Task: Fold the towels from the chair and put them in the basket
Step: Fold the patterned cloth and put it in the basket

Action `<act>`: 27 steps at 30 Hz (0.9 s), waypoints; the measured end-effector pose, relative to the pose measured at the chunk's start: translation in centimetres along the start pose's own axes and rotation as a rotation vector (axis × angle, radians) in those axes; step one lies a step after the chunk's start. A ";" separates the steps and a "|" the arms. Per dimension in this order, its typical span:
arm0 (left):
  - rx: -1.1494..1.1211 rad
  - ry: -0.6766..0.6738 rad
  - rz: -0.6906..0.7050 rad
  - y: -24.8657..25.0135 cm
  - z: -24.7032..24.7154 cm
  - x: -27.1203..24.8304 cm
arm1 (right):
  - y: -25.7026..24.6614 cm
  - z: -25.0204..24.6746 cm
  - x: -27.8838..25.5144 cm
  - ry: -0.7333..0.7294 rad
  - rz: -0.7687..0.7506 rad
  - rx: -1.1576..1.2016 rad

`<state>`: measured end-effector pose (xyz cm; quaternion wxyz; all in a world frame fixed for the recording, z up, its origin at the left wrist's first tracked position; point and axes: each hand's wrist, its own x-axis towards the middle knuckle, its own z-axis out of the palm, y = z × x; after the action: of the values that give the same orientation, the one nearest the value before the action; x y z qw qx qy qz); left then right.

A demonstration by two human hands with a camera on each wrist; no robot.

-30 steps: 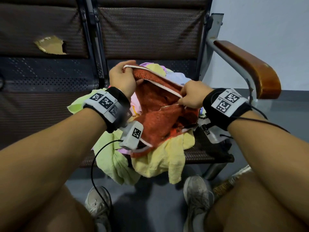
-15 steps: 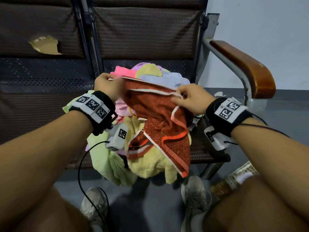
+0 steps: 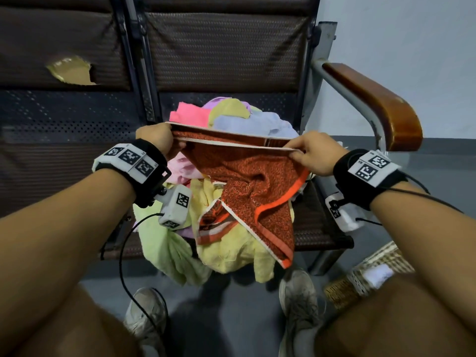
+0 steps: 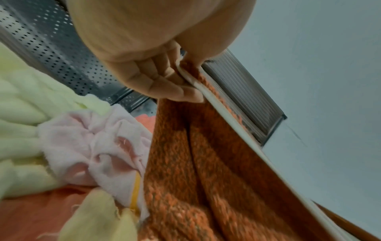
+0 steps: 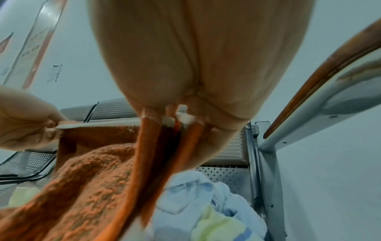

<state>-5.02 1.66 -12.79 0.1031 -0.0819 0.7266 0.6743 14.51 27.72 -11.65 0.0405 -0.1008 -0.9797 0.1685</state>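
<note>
The left hand pinches one end of the orange towel's white-bound edge and the right hand pinches the other, stretching it taut above the chair's towel pile, probably squaring it for folding. The wicker basket, floor right, shows something white inside.

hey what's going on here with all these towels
A person is sorting a heap of towels on a chair. The left hand and right hand each pinch the top edge of an orange towel, stretched between them above the heap, not yet folded. A woven basket waits on the floor.
</note>
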 end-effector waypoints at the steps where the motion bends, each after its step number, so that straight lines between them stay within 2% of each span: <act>1: -0.020 0.019 -0.032 0.1 -0.3 0.1 | 0.0 -0.3 -0.2 -0.016 -0.009 0.012; 4: 0.062 0.055 -0.024 0.4 -1.3 0.4 | -0.2 -1.0 -0.4 0.052 -0.005 0.119; 6: 0.209 0.100 0.095 0.8 -1.7 0.3 | -0.6 -1.1 -0.1 0.081 0.020 0.124; 8: 0.328 0.097 0.247 1.1 -1.9 0.3 | -1.1 -1.5 0.4 0.104 0.060 0.002; 11: 0.329 -0.035 0.338 1.8 -1.7 -0.1 | -1.6 -2.7 1.0 0.185 0.132 -0.106; 15: 0.056 -0.141 0.247 4.9 -1.8 -1.8 | -2.7 -5.5 1.6 0.289 0.178 0.032; 18: -0.070 -0.445 0.179 7.8 -2.3 -3.7 | -3.4 -8.3 2.0 0.382 0.125 0.071; 19: -0.081 -0.503 0.199 8.6 -2.5 -4.0 | -3.7 -9.2 2.1 0.408 0.094 0.070; 20: -0.067 -0.508 0.262 9.3 -2.8 -4.2 | -4.1 -10.1 2.0 0.430 0.057 0.077; 23: 0.062 -0.370 0.527 11.1 -3.4 -4.5 | -5.1 -12.6 1.6 0.483 -0.070 0.119; 27: 0.106 -0.241 0.728 12.4 -4.8 -4.5 | -5.9 -14.9 0.3 0.457 -0.119 0.164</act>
<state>-4.04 -2.25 0.70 -0.0542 0.2668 0.7247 0.6330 14.77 27.15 4.33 0.2790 -0.0750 -0.9323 0.2176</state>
